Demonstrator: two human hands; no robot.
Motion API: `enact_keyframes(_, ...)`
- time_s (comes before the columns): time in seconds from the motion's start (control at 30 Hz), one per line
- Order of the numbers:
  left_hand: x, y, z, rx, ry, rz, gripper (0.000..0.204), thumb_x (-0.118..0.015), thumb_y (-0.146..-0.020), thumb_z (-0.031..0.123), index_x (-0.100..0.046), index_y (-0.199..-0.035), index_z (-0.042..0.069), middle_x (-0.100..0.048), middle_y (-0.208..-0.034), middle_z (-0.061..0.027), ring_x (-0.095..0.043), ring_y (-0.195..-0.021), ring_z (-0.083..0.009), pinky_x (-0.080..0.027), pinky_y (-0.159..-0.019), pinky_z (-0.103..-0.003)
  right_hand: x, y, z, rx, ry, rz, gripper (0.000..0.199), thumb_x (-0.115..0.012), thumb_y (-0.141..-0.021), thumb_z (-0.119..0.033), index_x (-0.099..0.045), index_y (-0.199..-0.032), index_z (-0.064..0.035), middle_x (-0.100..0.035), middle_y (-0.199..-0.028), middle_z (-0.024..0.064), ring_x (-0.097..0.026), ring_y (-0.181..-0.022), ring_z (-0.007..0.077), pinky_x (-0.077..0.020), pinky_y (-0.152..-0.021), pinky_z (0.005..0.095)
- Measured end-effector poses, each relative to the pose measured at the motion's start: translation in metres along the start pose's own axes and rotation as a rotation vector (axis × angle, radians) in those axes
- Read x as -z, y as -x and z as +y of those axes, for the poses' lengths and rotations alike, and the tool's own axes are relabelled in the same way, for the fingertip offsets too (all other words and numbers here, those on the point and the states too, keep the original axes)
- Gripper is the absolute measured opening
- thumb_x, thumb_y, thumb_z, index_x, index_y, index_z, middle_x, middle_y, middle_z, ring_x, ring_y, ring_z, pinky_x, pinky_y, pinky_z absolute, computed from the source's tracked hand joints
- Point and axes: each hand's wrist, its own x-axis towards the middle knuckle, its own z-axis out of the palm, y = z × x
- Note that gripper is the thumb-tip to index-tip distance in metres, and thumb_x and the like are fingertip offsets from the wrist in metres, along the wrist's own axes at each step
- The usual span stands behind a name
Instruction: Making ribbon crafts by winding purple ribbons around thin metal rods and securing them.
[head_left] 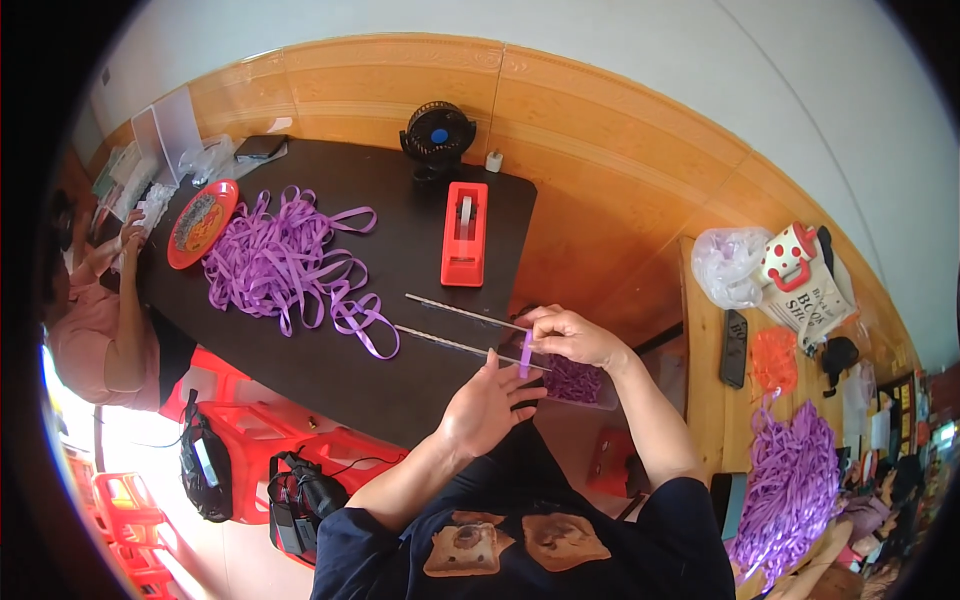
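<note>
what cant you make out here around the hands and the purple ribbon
Head view only:
- Short purple ribbon piece: its lower end is hidden behind the left hand.
- Clear box of purple pieces: mostly covered by the right hand.
- Two thin rods: too small to tell their material.

The right hand (572, 338) covers the upper end of the short purple strip (525, 355), so its grip there cannot be made out. The tray of purple pieces (575, 382) lies partly behind both hands. A person at the left (95, 320) is cut by the dark rim. Things at the far right (890, 440) are too small and bent to tell apart.
</note>
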Motion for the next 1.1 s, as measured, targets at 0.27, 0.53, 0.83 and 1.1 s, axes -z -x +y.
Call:
enact_keyframes(0.27, 0.001, 0.001, -0.001, -0.008, -0.001, -0.014, 0.073, -0.026, -0.097, 0.058, -0.034, -0.137, -0.002, -0.043, -0.136, -0.0137, -0.044, -0.12, -0.0269, -0.035, -0.094, -0.038, -0.003, -0.001, 0.006, 0.052, 0.029, 0.03, 0.012, -0.064, -0.083, -0.01, -0.06, -0.073, -0.0041, -0.061, -0.099, 0.0058, -0.046, -0.102, 0.0221, -0.0362, -0.09, 0.0362)
enact_keyframes(0.53, -0.001, 0.0, 0.0, 0.002, -0.017, 0.006, 0.072, -0.025, -0.097, 0.057, -0.033, -0.139, -0.001, -0.041, -0.14, -0.0146, -0.043, -0.123, -0.0286, -0.035, -0.093, -0.038, -0.006, -0.003, 0.007, 0.051, -0.001, 0.071, 0.014, -0.065, -0.081, -0.011, -0.06, -0.07, -0.0044, -0.062, -0.092, 0.0063, -0.05, -0.097, 0.0222, -0.0365, -0.088, 0.0361)
enact_keyframes(0.83, 0.0, 0.0, 0.0, -0.007, 0.008, -0.001, 0.07, -0.025, -0.098, 0.057, -0.034, -0.137, 0.0, -0.044, -0.134, -0.0124, -0.044, -0.119, -0.0267, -0.035, -0.093, -0.037, -0.024, -0.005, 0.01, 0.065, 0.061, 0.303, 0.022, -0.07, -0.075, -0.01, -0.054, -0.061, -0.004, -0.057, -0.07, 0.0051, -0.055, -0.077, 0.0193, -0.0397, -0.077, 0.034)
enact_keyframes(1.1, 0.0, 0.0, -0.001, -0.005, 0.026, -0.019, 0.073, -0.027, -0.097, 0.057, -0.031, -0.139, -0.002, -0.042, -0.135, -0.0125, -0.045, -0.118, -0.0257, -0.035, -0.093, -0.037, -0.049, -0.007, -0.021, -0.236, 0.275, 0.575, 0.026, -0.07, -0.062, -0.014, -0.049, -0.053, -0.0036, -0.055, -0.062, 0.0056, -0.053, -0.068, 0.0214, -0.0368, -0.064, 0.0378)
